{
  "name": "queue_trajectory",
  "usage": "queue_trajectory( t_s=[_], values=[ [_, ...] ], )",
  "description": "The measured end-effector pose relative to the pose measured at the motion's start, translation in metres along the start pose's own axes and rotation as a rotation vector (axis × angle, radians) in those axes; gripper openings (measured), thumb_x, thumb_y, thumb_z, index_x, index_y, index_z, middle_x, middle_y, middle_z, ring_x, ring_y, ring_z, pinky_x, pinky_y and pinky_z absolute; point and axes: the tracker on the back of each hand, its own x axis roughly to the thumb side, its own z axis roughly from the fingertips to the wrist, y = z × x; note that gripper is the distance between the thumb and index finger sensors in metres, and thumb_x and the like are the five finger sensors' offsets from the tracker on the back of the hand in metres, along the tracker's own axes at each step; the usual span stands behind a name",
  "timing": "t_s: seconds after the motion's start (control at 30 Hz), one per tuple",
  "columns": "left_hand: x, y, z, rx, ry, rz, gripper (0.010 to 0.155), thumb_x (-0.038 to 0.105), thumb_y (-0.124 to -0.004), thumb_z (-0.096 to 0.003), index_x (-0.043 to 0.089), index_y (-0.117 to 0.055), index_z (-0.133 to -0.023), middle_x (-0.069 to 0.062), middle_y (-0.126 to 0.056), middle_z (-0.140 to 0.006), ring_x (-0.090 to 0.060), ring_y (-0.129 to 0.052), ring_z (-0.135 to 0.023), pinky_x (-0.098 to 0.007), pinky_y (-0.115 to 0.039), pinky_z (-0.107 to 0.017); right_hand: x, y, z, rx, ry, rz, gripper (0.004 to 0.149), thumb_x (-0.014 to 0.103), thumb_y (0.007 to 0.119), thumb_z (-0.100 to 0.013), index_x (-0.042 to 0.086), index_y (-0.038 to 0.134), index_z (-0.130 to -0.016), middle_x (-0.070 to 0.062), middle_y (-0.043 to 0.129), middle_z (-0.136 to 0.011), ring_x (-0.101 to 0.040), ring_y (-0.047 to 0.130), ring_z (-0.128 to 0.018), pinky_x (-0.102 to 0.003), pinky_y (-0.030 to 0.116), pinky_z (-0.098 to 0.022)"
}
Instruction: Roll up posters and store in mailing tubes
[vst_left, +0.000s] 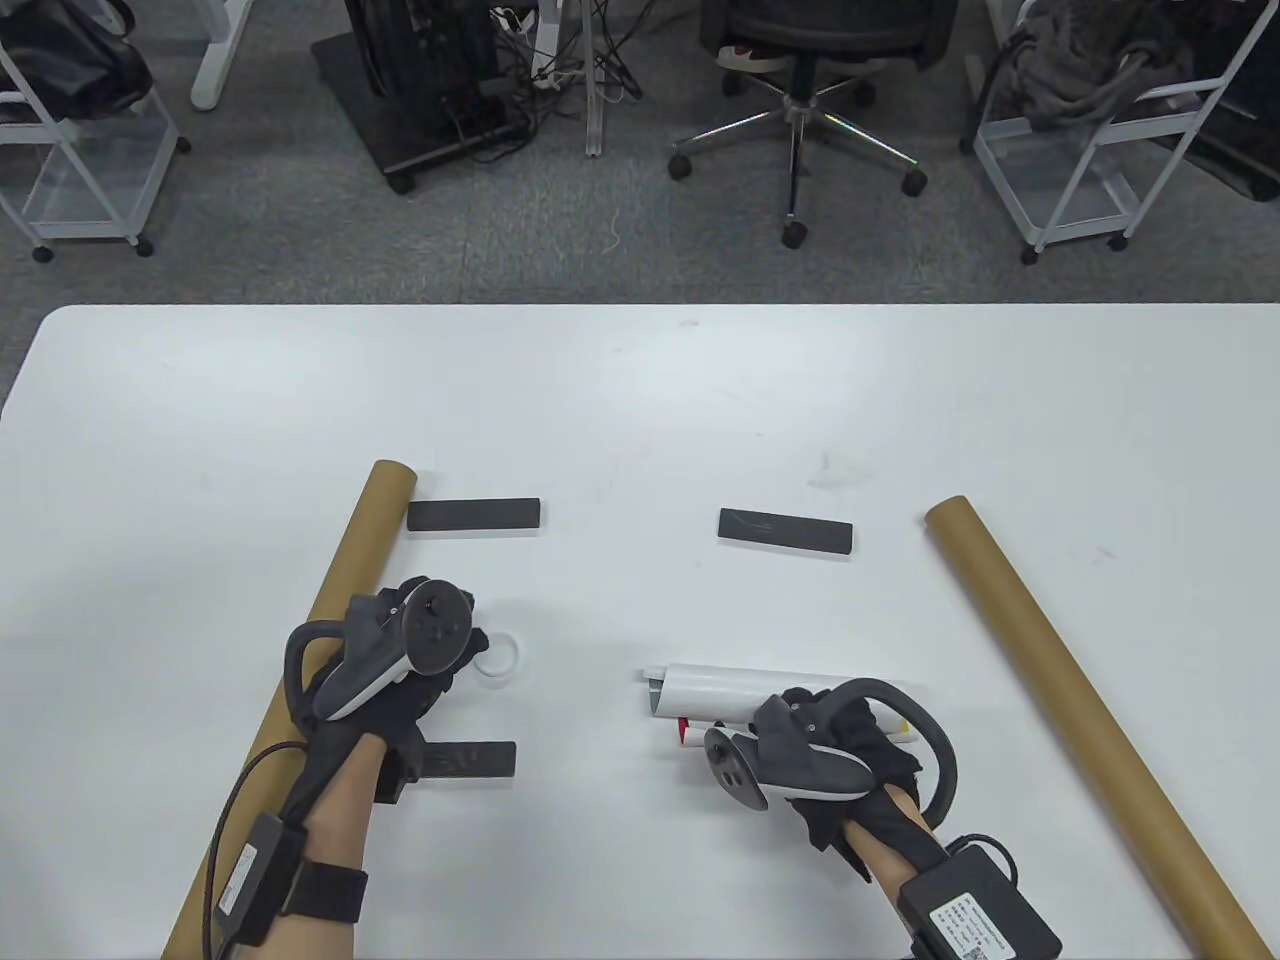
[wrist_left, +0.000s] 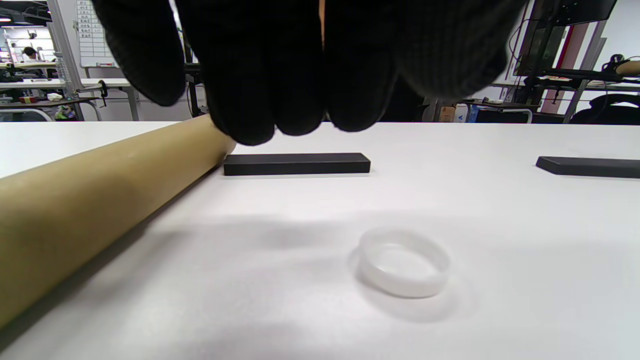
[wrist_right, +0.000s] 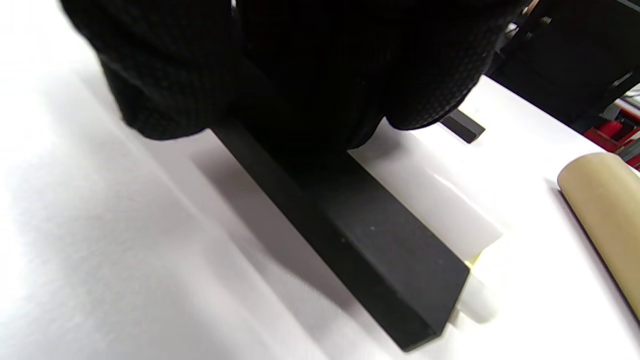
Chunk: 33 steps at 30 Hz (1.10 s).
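A rolled white poster (vst_left: 710, 688) lies on the table (vst_left: 640, 400) at lower centre, with a red edge showing at its left end. My right hand (vst_left: 850, 725) sits over the roll's right end. In the right wrist view its curled fingers (wrist_right: 300, 100) cover a black bar (wrist_right: 380, 250) lying against the roll (wrist_right: 440, 200). My left hand (vst_left: 470, 645) hovers beside the left brown mailing tube (vst_left: 345, 570), fingers (wrist_left: 295, 100) hanging loosely and holding nothing. A translucent white tube cap (vst_left: 497, 658) (wrist_left: 404, 262) lies just past its fingertips. The right mailing tube (vst_left: 1060, 680) lies apart on the right.
Two black bars (vst_left: 473, 515) (vst_left: 786, 530) lie across mid-table, and a third (vst_left: 470, 760) pokes out from under my left wrist. Beyond the far table edge stand an office chair (vst_left: 800, 90) and wire carts (vst_left: 1090, 130).
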Motion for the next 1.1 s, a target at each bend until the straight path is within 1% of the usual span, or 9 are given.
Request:
queue_trajectory(
  t_s=[0.2,0.3,0.6,0.83,0.97,1.1],
  values=[
    [0.000,0.000,0.000,-0.001,0.000,-0.002,0.056,0.053,-0.072,-0.0518,0.030,-0.078,-0.102,-0.003,-0.080,-0.111,-0.032,-0.087,-0.098,-0.060,-0.066,-0.080,0.000,-0.002,0.002,0.024,-0.004,0.005,0.070,0.041,0.086,-0.037,0.015,0.061,-0.097,-0.008,0.080,-0.093,-0.028,0.093,-0.079,-0.054,0.078,-0.063],
    [0.000,0.000,0.000,-0.001,0.001,-0.001,0.056,0.053,-0.073,-0.0517,0.030,-0.078,-0.102,-0.003,-0.080,-0.111,-0.032,-0.087,-0.098,-0.060,-0.066,-0.080,0.004,0.001,0.000,0.035,-0.026,0.006,0.070,0.042,0.086,-0.037,0.016,0.061,-0.096,-0.007,0.080,-0.092,-0.027,0.093,-0.078,-0.053,0.079,-0.063],
    [0.001,0.000,0.000,0.005,-0.002,-0.007,0.056,0.053,-0.072,-0.0517,0.030,-0.078,-0.102,-0.003,-0.080,-0.111,-0.032,-0.087,-0.098,-0.060,-0.066,-0.080,0.018,0.018,-0.014,0.032,-0.047,0.017,0.070,0.043,0.086,-0.037,0.016,0.061,-0.097,-0.007,0.080,-0.092,-0.026,0.093,-0.079,-0.052,0.079,-0.063],
    [-0.001,0.000,0.000,0.005,0.002,-0.006,0.055,0.053,-0.073,-0.0516,0.031,-0.078,-0.102,-0.003,-0.080,-0.111,-0.032,-0.087,-0.098,-0.060,-0.066,-0.080,0.022,0.023,-0.024,0.017,-0.038,0.042,0.070,0.043,0.085,-0.038,0.016,0.060,-0.097,-0.007,0.079,-0.093,-0.027,0.093,-0.079,-0.053,0.078,-0.063],
    [-0.002,-0.001,-0.001,0.002,0.003,0.012,0.055,0.052,-0.071,-0.0525,0.030,-0.078,-0.102,-0.003,-0.080,-0.111,-0.032,-0.087,-0.098,-0.060,-0.066,-0.080,0.019,0.024,-0.025,0.003,-0.004,-0.025,0.069,0.041,0.084,-0.037,0.017,0.060,-0.097,-0.007,0.078,-0.094,-0.028,0.091,-0.080,-0.054,0.076,-0.064],
    [-0.002,-0.001,0.000,0.000,0.005,0.012,0.055,0.053,-0.072,-0.0523,0.030,-0.078,-0.102,-0.003,-0.080,-0.111,-0.032,-0.087,-0.098,-0.060,-0.066,-0.080,0.007,0.017,-0.021,-0.029,0.027,-0.075,0.069,0.042,0.083,-0.038,0.017,0.060,-0.099,-0.008,0.077,-0.097,-0.031,0.089,-0.083,-0.056,0.074,-0.065]
  ],
)
